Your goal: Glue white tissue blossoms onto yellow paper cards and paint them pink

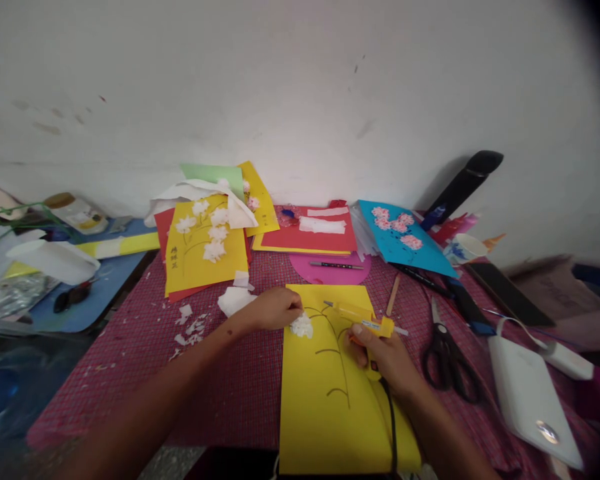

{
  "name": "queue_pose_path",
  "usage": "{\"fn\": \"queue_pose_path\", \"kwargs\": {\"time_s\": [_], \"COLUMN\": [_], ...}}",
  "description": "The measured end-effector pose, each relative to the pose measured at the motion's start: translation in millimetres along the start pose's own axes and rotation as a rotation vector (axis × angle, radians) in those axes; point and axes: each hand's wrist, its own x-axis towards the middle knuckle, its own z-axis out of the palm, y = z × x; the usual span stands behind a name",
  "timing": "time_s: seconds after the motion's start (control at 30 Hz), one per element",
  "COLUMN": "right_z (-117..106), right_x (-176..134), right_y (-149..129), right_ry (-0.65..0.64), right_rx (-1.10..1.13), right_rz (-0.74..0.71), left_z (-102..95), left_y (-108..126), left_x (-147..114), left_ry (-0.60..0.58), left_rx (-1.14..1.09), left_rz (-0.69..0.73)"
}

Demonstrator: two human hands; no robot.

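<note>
A yellow hot glue gun [353, 311] is in my right hand [380, 350], with its nozzle pointing left over a yellow sheet [305, 413]. Curved brown branch lines are drawn on that sheet. At its upper left edge, a crumpled white paper flower [301, 325] lies by the end of a branch. My left hand [277, 309] is just above and left of this flower, fingers closed in a pinch. What those fingertips hold, if anything, is hidden. The gun's black cord [392, 427] runs down across the sheet.
Left of the sheet lie white paper scraps [195, 328] and a white paper piece [234, 300]. Behind stand a yellow card with white flowers [195, 260], red sheets [325, 237] and a blue card [390, 233]. Black scissors [447, 360] and a white power bank [533, 400] lie right.
</note>
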Motion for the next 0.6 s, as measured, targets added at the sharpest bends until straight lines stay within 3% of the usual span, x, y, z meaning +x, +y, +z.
{"fn": "queue_pose_path", "kwargs": {"time_s": [0.23,0.33,0.43,0.6], "right_z": [0,0,0,1], "right_x": [0,0,0,-1], "right_y": [1,-2,-5,-5], "right_ry": [0.01,0.024,0.023,0.044], "right_rx": [0.003,-0.009,-0.019,0.007], "right_rz": [0.008,-0.009,-0.03,-0.049], "left_z": [-1.7,-1.0,6.5,24.3], "left_y": [-2,-2,-1,4], "left_x": [0,-9,-26,-51], "left_ry": [0.022,0.17,0.304,0.254], "left_rx": [-0.056,-0.069,-0.018,0.177], "left_rz": [-0.023,-0.03,0.074,0.162]}}
